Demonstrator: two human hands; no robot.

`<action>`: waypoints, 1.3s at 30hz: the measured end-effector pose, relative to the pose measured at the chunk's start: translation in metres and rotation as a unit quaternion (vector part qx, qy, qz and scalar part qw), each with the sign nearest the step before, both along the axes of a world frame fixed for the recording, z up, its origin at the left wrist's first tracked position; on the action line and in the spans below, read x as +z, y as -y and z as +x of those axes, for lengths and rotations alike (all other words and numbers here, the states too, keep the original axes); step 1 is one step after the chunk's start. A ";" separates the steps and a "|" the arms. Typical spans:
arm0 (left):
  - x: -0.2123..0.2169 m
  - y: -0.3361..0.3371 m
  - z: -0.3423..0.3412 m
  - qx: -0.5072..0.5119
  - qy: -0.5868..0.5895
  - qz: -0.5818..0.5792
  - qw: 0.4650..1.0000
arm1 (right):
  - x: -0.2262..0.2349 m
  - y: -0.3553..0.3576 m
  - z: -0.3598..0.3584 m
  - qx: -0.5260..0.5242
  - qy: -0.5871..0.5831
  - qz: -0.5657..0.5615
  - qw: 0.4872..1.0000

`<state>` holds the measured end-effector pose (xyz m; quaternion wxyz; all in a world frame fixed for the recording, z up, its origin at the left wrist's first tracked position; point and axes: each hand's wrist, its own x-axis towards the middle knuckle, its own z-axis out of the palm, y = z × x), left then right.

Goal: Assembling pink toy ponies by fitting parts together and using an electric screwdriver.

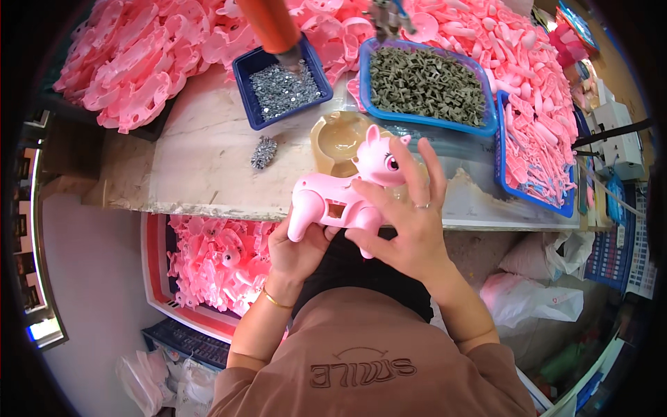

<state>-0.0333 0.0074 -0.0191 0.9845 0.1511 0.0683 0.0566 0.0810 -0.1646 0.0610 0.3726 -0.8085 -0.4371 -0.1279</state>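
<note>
I hold a pink plastic toy pony (344,191) in front of me, just over the near edge of the worktable (201,160). Its head with a painted eye points up and to the right. My left hand (299,251) cups the body from below at the rear legs. My right hand (410,215) grips the front of the body, fingers spread over the neck and chest, a ring on one finger. Behind the pony on the table sits a beige moulded holder (339,139).
A small blue tray of silver screws (281,87), a blue tray of grey plastic parts (425,85) and a blue tray of pink parts (535,149) stand on the table. Heaps of pink shells (132,59) lie behind. An orange tool (274,28) hangs above. A bin of pink shells (215,260) sits lower left.
</note>
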 end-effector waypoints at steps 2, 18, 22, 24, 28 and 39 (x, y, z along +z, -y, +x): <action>0.001 0.002 0.000 0.000 -0.012 0.045 0.999 | 0.006 -0.004 -0.004 0.033 0.010 -0.005 0.999; 0.027 0.009 0.007 0.026 0.011 -0.011 1.000 | -0.014 0.002 -0.020 0.052 -0.561 0.300 0.770; 0.025 0.014 0.005 0.037 -0.034 0.054 0.997 | -0.012 -0.001 -0.017 0.049 -0.504 0.280 0.816; 0.023 0.015 0.007 0.039 -0.048 0.032 0.998 | -0.015 -0.001 -0.013 0.042 -0.500 0.257 0.826; 0.022 0.016 0.009 0.042 -0.058 0.053 0.996 | -0.019 -0.002 -0.011 0.038 -0.496 0.249 0.831; 0.022 0.019 0.010 0.063 -0.092 0.094 0.989 | -0.023 -0.005 -0.010 0.028 -0.515 0.272 0.812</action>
